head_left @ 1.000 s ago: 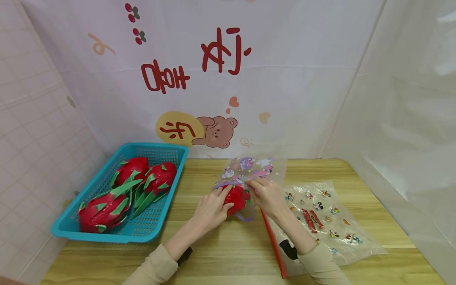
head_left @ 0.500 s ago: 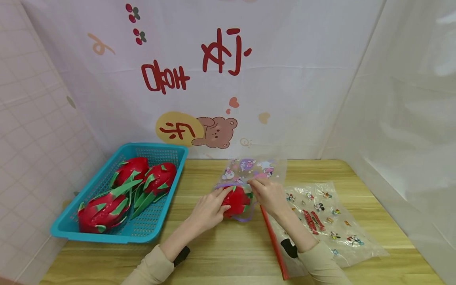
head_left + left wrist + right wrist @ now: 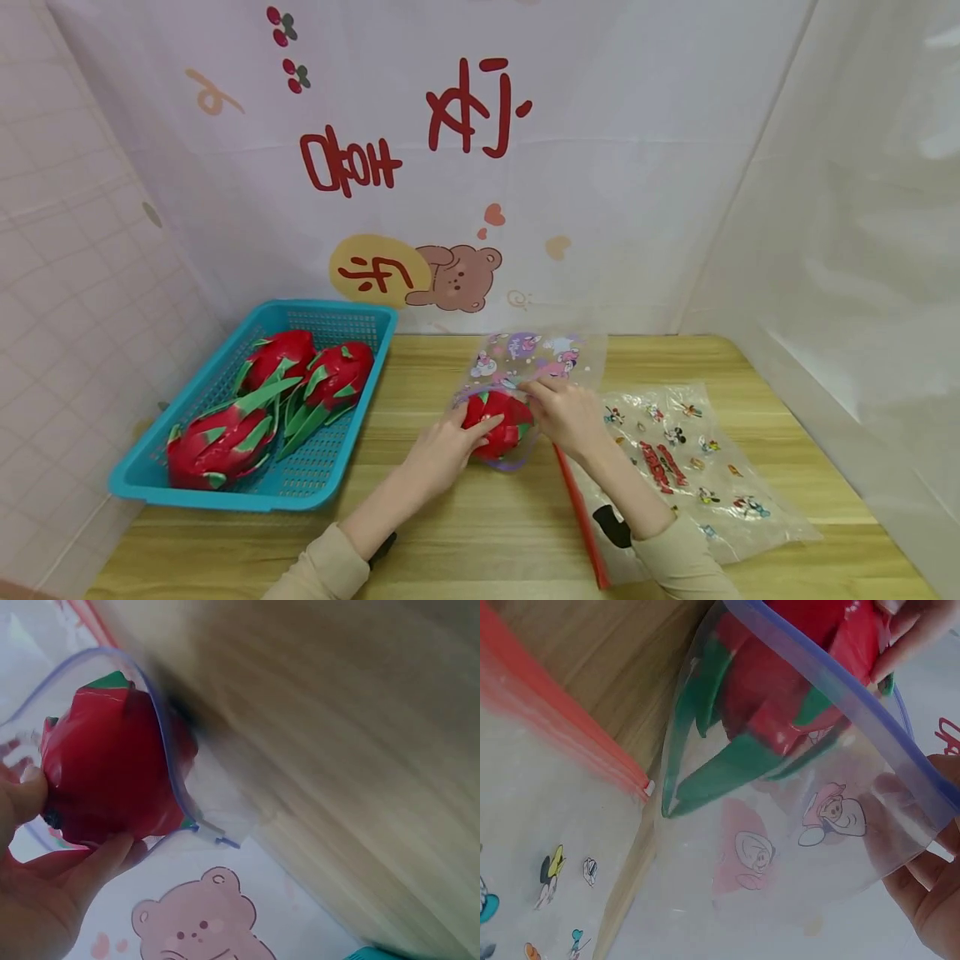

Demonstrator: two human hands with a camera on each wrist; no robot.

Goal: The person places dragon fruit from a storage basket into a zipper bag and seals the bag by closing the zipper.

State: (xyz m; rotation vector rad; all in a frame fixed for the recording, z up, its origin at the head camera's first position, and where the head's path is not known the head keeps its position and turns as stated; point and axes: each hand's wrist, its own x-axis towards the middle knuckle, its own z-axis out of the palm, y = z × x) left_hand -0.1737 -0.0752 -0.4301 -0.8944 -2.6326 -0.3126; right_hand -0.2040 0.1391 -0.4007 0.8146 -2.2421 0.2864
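Note:
A red dragon fruit [image 3: 513, 410] with green leaf tips lies in the mouth of a clear zip bag [image 3: 517, 357] with purple trim and cartoon prints. My left hand [image 3: 441, 443] grips the dragon fruit, its thumb across the near side; the left wrist view shows the purple rim looped around the fruit [image 3: 112, 765]. My right hand [image 3: 566, 417] pinches the bag's edge at the right of the opening. In the right wrist view, green leaves [image 3: 720, 776] show through the clear plastic inside the bag [image 3: 757, 900].
A blue basket [image 3: 322, 503] at the left holds three more dragon fruits [image 3: 217, 450]. A second clear bag [image 3: 693, 492] with a red zip edge [image 3: 581, 521] lies flat at the right, under my right forearm. A printed cloth [image 3: 600, 192] hangs behind the wooden table [image 3: 450, 550].
The dragon fruit has turned and sits further into the bag's opening, with the purple rim around its near side. My left fingers have shifted on it; my right hand stays at the bag's edge.

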